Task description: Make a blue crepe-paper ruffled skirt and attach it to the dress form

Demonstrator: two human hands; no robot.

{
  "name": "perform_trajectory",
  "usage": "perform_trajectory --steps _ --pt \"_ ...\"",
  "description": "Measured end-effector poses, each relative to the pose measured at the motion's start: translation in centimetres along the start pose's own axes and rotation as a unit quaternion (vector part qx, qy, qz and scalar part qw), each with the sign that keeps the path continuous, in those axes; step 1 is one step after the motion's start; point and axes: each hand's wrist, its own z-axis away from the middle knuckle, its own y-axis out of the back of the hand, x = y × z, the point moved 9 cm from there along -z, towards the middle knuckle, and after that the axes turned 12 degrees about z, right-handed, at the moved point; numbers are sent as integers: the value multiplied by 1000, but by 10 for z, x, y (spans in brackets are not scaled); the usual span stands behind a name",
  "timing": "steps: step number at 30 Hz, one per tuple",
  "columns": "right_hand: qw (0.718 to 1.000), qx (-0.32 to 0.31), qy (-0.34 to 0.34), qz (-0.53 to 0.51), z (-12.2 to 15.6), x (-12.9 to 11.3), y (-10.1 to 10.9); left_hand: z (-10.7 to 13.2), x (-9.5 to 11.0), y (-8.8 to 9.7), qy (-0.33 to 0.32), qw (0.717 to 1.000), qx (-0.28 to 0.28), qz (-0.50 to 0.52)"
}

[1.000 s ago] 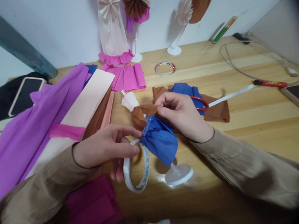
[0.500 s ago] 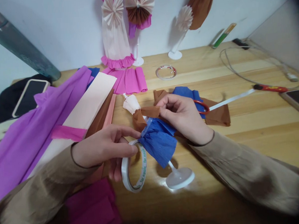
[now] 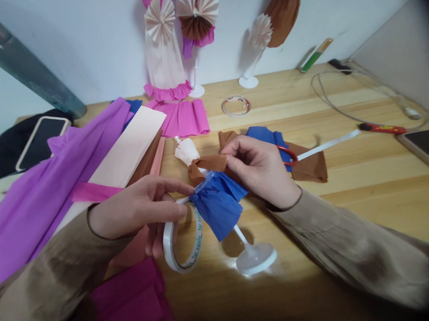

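A small white mannequin stand (image 3: 256, 260), tilted, wears a cream paper top (image 3: 187, 151) and a gathered blue crepe paper skirt (image 3: 217, 208). Around its waist runs a brown crepe paper strip (image 3: 214, 163), and my right hand (image 3: 263, 167) pinches the strip's free end between thumb and fingers. A roll of double-sided tape (image 3: 170, 249) hangs in my left hand (image 3: 138, 207), whose index fingertip reaches the skirt's gathered top edge. Under my right hand, part of the scissors with red handles (image 3: 288, 155) is hidden.
Folded crepe paper in purple (image 3: 73, 153), cream (image 3: 131, 145) and magenta (image 3: 131, 299) lies at left. A phone (image 3: 43, 140) and a tall metal bottle (image 3: 40, 69) stand beyond. Paper-dressed stands (image 3: 248, 82) line the wall. A red-handled tool (image 3: 381, 128) and cable (image 3: 322, 92) lie right.
My left hand has moved slightly left with the tape roll, and the skirt and stand have shifted a little left too. The right hand keeps its pinch on the brown strip.
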Motion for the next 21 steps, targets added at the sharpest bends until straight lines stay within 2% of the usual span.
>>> perform_trajectory --steps 3,6,11,12,14,18,21 --pt "1000 12 6 18 1 0 2 1 -2 -1 16 1000 -17 -9" --pt "1000 -4 12 14 2 -4 -1 1 -3 -2 16 999 -29 -19" --pt "987 -47 140 71 7 -37 -7 -1 -3 -6 9 999 -43 -29" --pt "985 -50 148 78 8 -39 -8 -1 -2 -7 7 999 -44 -28" --pt "990 -42 118 69 5 -32 -8 -2 -3 -8 7 999 -46 -26" --pt "1000 -8 18 -16 -1 -5 -7 -2 -4 -5 -3 999 -41 -3" --pt "997 -9 -16 -75 -3 5 -11 -1 -5 -3 -5 999 -37 6"
